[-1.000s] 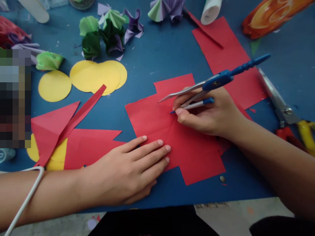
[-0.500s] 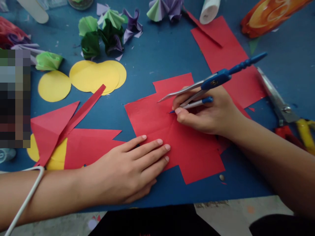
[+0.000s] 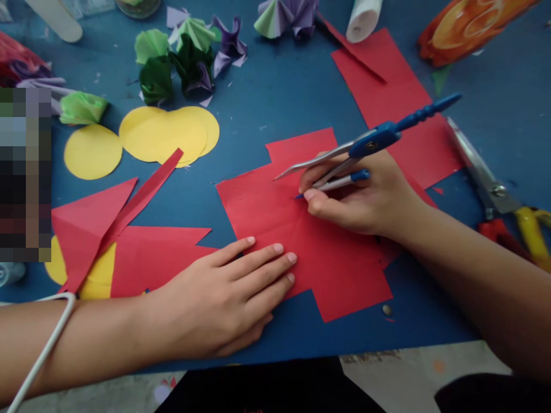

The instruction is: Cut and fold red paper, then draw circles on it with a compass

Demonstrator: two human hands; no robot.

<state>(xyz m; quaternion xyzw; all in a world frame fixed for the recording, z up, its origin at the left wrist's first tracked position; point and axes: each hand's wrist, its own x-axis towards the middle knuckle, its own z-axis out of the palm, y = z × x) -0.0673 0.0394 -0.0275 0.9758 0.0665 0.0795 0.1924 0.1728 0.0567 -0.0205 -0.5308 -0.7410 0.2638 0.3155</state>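
A drawing compass (image 3: 375,140) with a blue hinge and handle is pinched in my right hand (image 3: 365,198). One metal leg points left over the red paper (image 3: 275,206); the blue tip of its pencil leg meets the sheet by my thumb. Part of the compass is hidden behind my fingers. My left hand (image 3: 241,292) lies flat, fingers stretched, on the lower left of the same paper. Left of it are a folded red paper piece (image 3: 97,212), another red sheet (image 3: 159,252) and yellow paper circles (image 3: 166,135).
Scissors (image 3: 495,183) lie open at right, near another red sheet (image 3: 396,109). Folded green and purple paper shapes (image 3: 185,57), a white roll (image 3: 364,20) and an orange packet (image 3: 469,31) are along the back. A white cord (image 3: 47,350) crosses my left forearm.
The whole view shifts very slightly. Both hands and the compass keep practically the same place on the red paper.
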